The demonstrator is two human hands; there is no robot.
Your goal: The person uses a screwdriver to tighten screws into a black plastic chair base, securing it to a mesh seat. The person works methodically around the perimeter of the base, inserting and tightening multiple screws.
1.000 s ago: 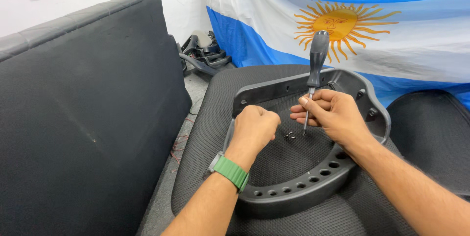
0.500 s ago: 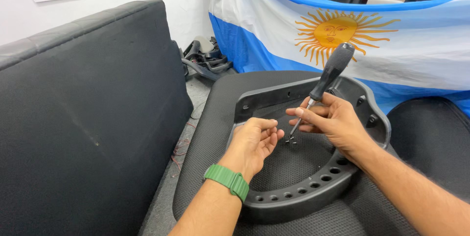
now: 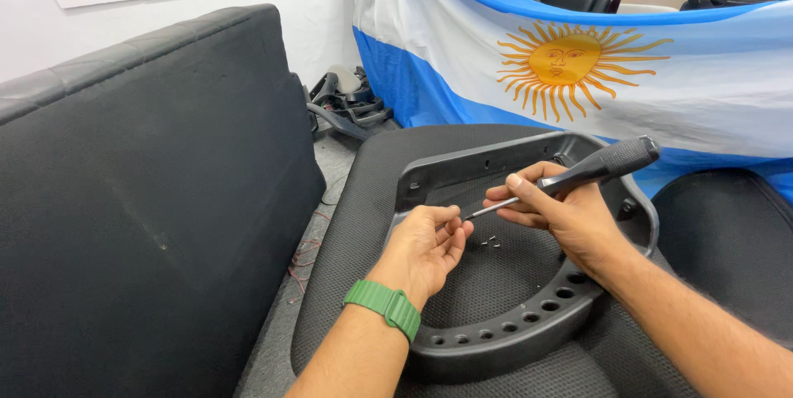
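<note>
My right hand [image 3: 557,212] grips a screwdriver [image 3: 595,168] with a black handle, lying nearly level with its metal tip pointing left. My left hand [image 3: 425,245], with a green wristband on the wrist, has its fingers curled right at that tip; whether they pinch something small I cannot tell. Both hands hover over a black plastic chair frame [image 3: 496,336] with a row of holes along its curved near edge, resting on a black mesh seat cushion [image 3: 347,241]. Small metal bits [image 3: 489,241] lie on the mesh inside the frame.
A large black padded panel [image 3: 140,200] stands at the left. A blue and white flag with a yellow sun [image 3: 578,59] hangs behind. Black chair parts [image 3: 343,105] lie on the floor at the back, and another black cushion [image 3: 727,241] sits at the right.
The screwdriver has swung from upright down to nearly level, handle to the right. My left hand has opened from a fist and moved to the tip.
</note>
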